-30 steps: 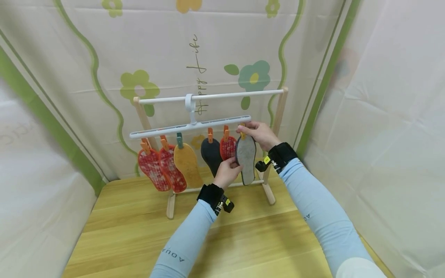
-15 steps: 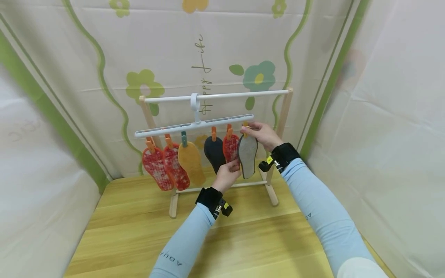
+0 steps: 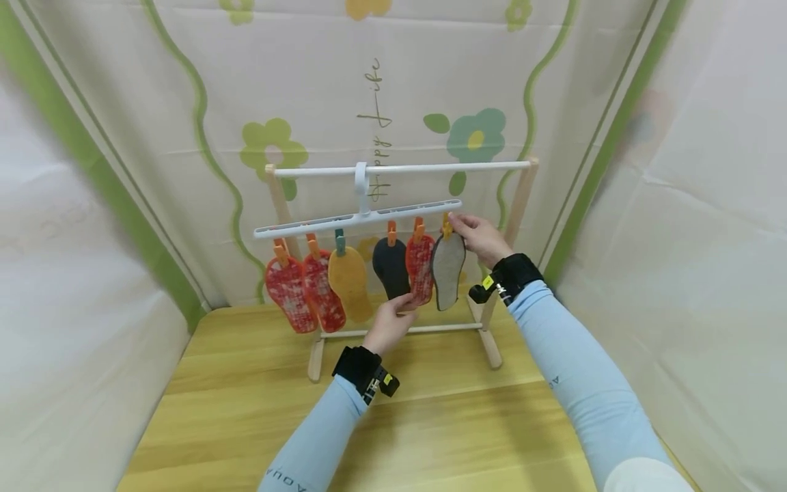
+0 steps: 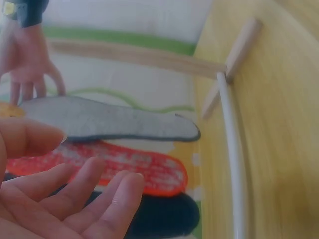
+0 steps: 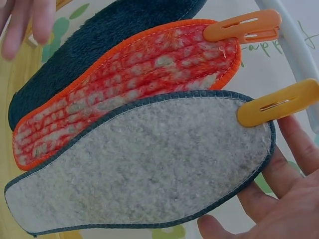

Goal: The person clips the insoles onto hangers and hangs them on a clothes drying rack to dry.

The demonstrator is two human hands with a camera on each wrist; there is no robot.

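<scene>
Grey insole now hangs from its clip; left hand let go, fingers relaxed below; right hand fingers straight beside the clip.

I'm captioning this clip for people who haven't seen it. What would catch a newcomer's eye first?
A row of six insoles pegged to a white clip hanger on a small wooden rack at the back of the wooden table. The right hand is at the orange peg holding the grey insole at the row's right end. The left hand hangs open just below the dark insole.
</scene>
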